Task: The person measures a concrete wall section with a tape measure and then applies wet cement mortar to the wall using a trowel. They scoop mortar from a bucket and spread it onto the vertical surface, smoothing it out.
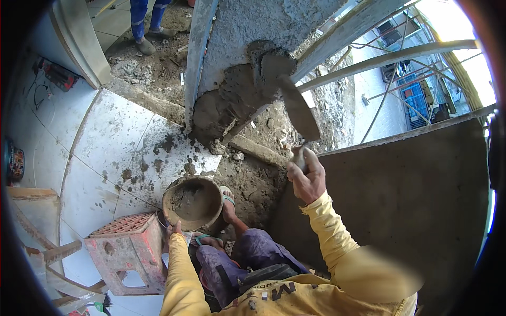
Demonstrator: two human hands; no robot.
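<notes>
My right hand [310, 181] is wrapped round the handle of a trowel [299, 111], its blade pointing up and away in front of the wall. Wet mortar [232, 87] covers the lower part of the rough grey wall [237, 29], darkest near the trowel. Down by my feet, my left hand [174, 230] grips the near rim of a round mortar bowl [216, 213], its fingers partly hidden. Some grey mortar [191, 199] lies in the bottom of the bowl.
A red crate [126, 258] stands left of my legs on mortar-splashed white tiles [118, 124]. A low rendered wall [400, 195] rises at my right. Beyond are scaffold poles [390, 58]. Another person's legs [139, 21] stand at the far left; a power tool [58, 73] lies on the tiles.
</notes>
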